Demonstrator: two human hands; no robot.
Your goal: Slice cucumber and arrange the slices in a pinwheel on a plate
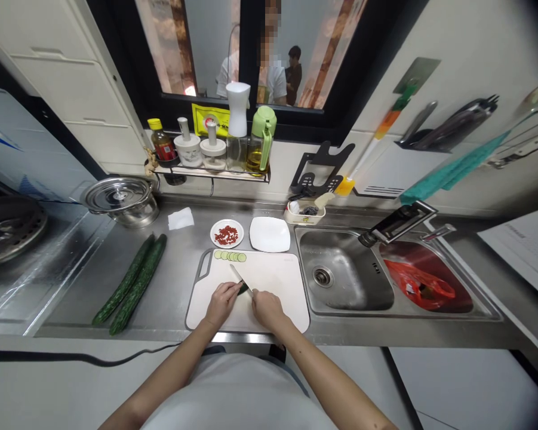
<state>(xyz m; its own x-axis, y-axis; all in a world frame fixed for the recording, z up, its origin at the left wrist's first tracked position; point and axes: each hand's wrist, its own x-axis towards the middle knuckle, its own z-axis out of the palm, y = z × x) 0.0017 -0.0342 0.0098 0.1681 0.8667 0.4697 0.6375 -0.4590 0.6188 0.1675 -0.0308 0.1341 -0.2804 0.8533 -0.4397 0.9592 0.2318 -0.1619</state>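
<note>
A white cutting board point(275, 280) lies on the steel counter in front of me. My left hand point(221, 301) is curled over a dark green cucumber piece point(243, 288), mostly hidden under the fingers. My right hand point(265, 306) grips a knife point(240, 278) whose blade points up and left, across the cucumber piece. A short row of cucumber slices point(230, 256) lies along the board's far edge.
Two whole cucumbers point(132, 283) lie left of the board. A small plate of red bits point(226, 233) and a bare white plate point(270, 234) sit behind it. A steel pot point(120, 200) stands far left, a sink point(344, 278) with a red bag point(418, 286) to the right.
</note>
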